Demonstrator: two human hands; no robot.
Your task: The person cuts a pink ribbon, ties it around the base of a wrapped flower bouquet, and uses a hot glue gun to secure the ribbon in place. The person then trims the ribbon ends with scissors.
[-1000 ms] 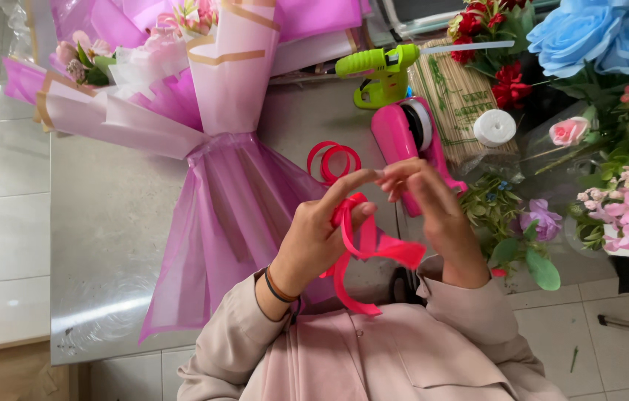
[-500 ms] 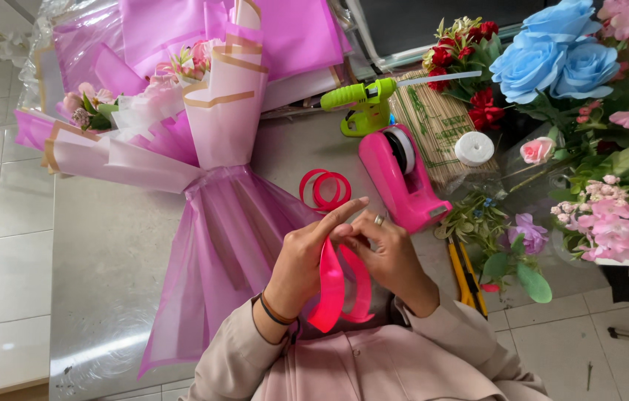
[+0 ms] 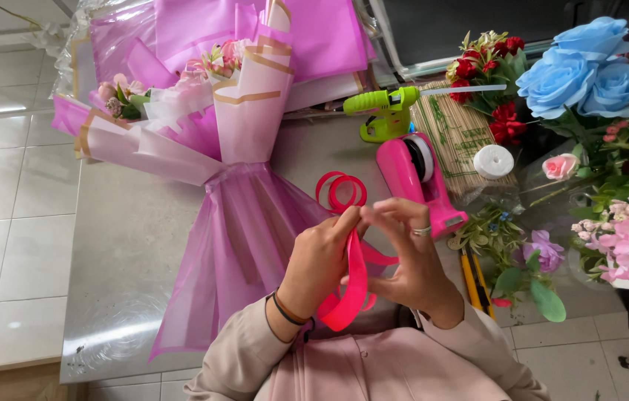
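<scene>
The left hand (image 3: 322, 260) and the right hand (image 3: 411, 256) meet just above the near edge of the grey table (image 3: 129, 245), both closed on a hot-pink ribbon (image 3: 355, 286). The left thumb and forefinger pinch the band near its top, and the right fingertips pinch it from the other side, so both hands are narrow and holding it. The ribbon's long axis runs roughly toward and away from the person: from the pinch it hangs down toward the chest into a folded loop, while its far end curls into small rings (image 3: 340, 191) lying on the table just beyond the fingers. Neither hand is clearly nearer. A pink-wrapped bouquet (image 3: 233, 148) lies to the left, a pink tape dispenser (image 3: 418, 174) just right.
</scene>
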